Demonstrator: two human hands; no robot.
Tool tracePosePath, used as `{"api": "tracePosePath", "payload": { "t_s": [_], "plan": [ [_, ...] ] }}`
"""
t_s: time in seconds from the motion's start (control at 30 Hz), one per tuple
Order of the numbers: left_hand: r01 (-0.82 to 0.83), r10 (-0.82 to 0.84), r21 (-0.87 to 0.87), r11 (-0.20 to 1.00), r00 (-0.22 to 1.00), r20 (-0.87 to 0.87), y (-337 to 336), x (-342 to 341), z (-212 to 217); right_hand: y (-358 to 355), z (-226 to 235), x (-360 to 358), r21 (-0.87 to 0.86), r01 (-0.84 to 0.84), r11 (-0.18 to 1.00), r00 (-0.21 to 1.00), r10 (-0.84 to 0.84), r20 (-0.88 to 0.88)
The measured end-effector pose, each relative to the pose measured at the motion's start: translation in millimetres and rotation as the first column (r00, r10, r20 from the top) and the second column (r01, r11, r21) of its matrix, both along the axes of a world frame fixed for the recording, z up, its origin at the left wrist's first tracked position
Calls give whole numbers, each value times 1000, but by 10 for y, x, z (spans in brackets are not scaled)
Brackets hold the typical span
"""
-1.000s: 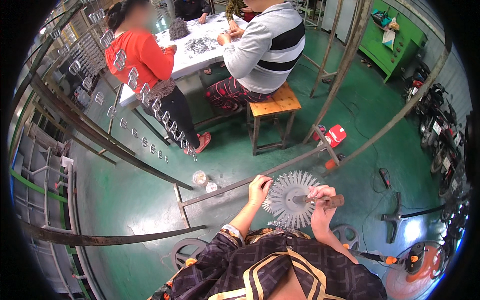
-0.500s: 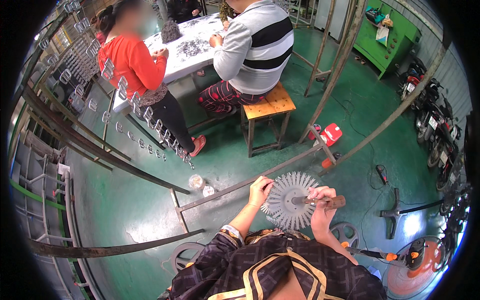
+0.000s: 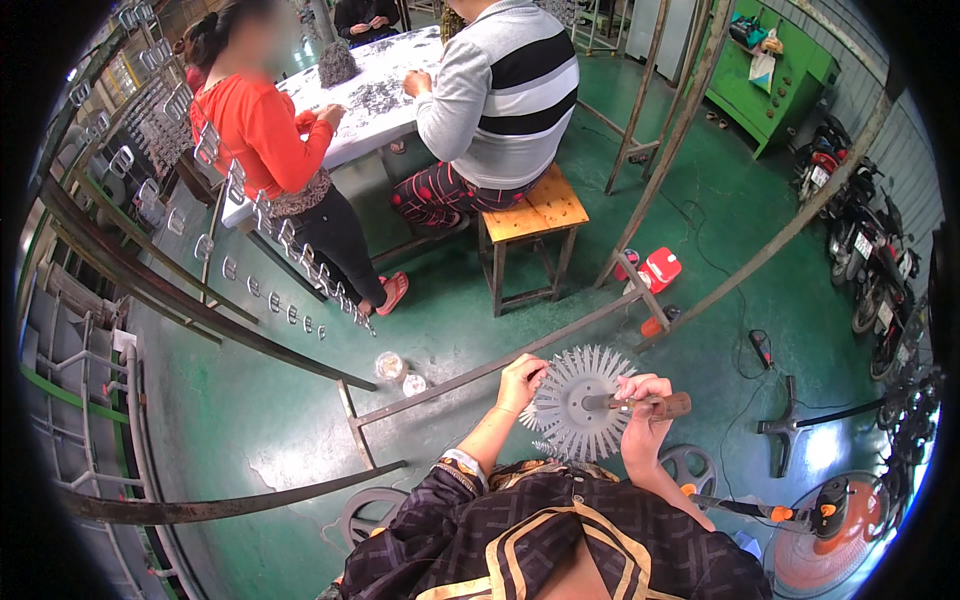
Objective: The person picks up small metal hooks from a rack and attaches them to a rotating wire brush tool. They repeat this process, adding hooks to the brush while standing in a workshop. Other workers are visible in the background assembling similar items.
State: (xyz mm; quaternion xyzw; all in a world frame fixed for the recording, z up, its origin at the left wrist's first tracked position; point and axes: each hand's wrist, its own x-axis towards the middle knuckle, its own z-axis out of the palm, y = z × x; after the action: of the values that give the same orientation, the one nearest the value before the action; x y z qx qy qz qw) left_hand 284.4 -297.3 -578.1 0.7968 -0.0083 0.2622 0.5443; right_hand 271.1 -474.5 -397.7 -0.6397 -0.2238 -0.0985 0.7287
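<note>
Green floor (image 3: 430, 330) (glossy) underlies disc (image 3: 573, 408), stool (image 3: 535, 212), table (image 3: 380, 130).

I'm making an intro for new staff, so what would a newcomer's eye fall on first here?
Probably the spiky grey disc at lower centre, with the right hand around its brown handle and the left hand at its left edge. Next, the bright red top beside the white table, upper left, then the green cabinet, upper right.
</note>
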Motion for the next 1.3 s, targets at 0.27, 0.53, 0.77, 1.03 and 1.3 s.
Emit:
{"api": "tracePosePath", "payload": {
  "t_s": [0.27,0.53,0.77,1.03,1.3],
  "plan": [
    [96,-102,-79,992,992,-69,76,45,-60,-3,3,-11,51,-25,998,1000,26,-11],
    [91,-108,-141,986,987,-120,63,41,-77,-5,4,-16,-5,-7,1000,1000,7,21],
    [73,-85,-125,989,992,-88,19,47,-130,-3,4,-16,-11,3,1000,1000,-3,21],
    [54,-61,-123,991,997,-57,-3,29,-105,7,17,-24,-4,8,1000,1000,-8,11],
    [14,-35,-181,983,993,-114,-60,-7,-99,-4,-30,-15,-1,2,1000,1000,-2,18]
  ]
}}
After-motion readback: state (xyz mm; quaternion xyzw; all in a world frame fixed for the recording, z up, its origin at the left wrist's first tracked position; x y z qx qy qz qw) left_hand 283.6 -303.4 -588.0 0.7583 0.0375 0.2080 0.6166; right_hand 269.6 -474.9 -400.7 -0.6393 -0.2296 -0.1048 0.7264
